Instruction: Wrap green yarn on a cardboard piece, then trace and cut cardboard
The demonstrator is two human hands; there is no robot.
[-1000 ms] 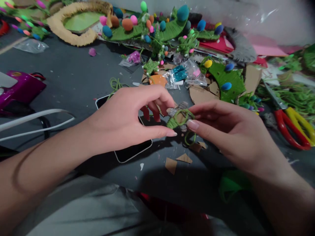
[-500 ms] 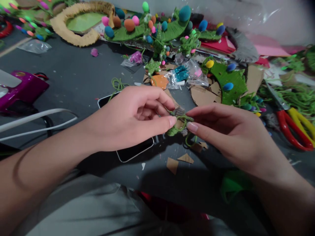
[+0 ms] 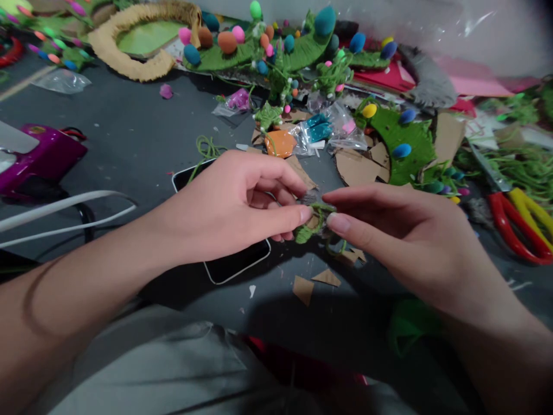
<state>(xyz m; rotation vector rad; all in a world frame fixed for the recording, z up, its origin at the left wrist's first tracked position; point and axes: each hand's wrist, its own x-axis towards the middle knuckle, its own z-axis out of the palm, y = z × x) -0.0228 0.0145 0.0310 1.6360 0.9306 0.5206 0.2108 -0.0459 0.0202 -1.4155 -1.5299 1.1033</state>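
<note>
While pinching the small yarn-wrapped piece in the left hand, works in close at its other end with the right hand too! Grips it on the left with thumb laid over the top and fingers curled behind. On the right, brackets the edge between thumb and forefinger, but can't tell whether closed tight on it.

Hangs right there between both sets of fingertips, over the dark table, just beyond the phone half hidden by the left hand. Look closely at green strands around a brown patch, with grey at the upper edge, too covered by fingers to make out in full. Trails a green loop below, near the right thumb.

Now spot the cardboard scraps nearer the body, apart from both hands. Over to the right, find the scissors, red and yellow in the handles, beside the heap of green yarn. Further back, catch the orange packet next to the teal packet, then the green curved shape dotted with blue and yellow. Far left, glance at the purple device; behind, at the tan ring.
</note>
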